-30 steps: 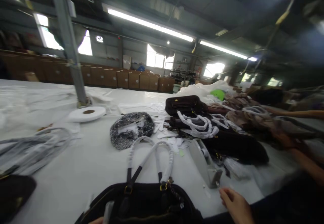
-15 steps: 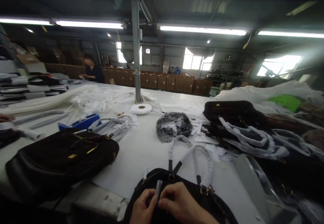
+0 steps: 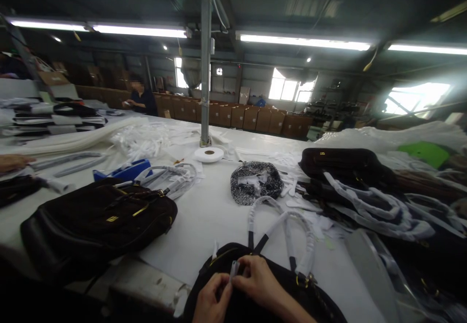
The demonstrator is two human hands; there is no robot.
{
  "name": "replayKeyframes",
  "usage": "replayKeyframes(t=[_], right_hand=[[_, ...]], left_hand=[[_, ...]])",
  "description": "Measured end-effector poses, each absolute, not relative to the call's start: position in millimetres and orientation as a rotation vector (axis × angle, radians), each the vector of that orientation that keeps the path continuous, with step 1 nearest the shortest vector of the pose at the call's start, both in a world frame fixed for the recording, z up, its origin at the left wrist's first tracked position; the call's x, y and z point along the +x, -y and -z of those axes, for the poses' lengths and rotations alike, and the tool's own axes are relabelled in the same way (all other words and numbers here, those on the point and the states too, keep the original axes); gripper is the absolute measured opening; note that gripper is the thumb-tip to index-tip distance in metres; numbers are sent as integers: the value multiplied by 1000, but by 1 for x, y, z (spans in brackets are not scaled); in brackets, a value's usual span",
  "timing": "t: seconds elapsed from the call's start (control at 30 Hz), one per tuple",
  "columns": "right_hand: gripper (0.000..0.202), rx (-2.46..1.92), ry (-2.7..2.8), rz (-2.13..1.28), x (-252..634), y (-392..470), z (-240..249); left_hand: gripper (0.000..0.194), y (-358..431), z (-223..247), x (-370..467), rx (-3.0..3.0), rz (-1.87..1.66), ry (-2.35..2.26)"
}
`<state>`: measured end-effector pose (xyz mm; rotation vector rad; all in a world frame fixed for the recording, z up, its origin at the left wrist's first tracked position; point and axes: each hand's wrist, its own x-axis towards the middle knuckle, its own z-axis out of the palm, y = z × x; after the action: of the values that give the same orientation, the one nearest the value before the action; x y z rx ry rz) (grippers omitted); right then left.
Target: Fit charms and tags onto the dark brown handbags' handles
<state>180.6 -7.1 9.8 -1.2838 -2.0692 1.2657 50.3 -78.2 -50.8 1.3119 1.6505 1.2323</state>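
The right hand (image 3: pixel 257 278), a second ago beside the grey tape dispenser (image 3: pixel 367 260), now meets the left hand (image 3: pixel 211 299) at a small translucent strip (image 3: pixel 234 268) above the black handbag (image 3: pixel 284 274); the wearer's view has turned leftward.

Black bag (image 3: pixel 242 309), white-wrapped handles (image 3: pixel 309 246) looped

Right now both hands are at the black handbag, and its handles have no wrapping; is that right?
Not quite: the handles are wrapped in white for most of their length, as the head view shows. The left hand and right hand are indeed at the black handbag.
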Motion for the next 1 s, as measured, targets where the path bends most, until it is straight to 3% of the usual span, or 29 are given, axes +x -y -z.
replayKeyframes(t=[0.37, 0.57, 0.73, 1.0], right_hand=[[16, -1219, 2004, -1190, 177, 14, 5], [16, -1121, 2024, -1250, 184, 15, -1], [15, -1041, 2070, -1245, 187, 15, 0], [11, -876, 2293, -1103, 193, 3, -5]], left_hand=[[36, 79, 30, 44, 1263, -1147, -1514], [39, 76, 43, 47, 1067, -1290, -1649], [29, 79, 47, 50, 1229, -1283, -1675], [36, 80, 37, 45, 1478, -1191, -1524]])
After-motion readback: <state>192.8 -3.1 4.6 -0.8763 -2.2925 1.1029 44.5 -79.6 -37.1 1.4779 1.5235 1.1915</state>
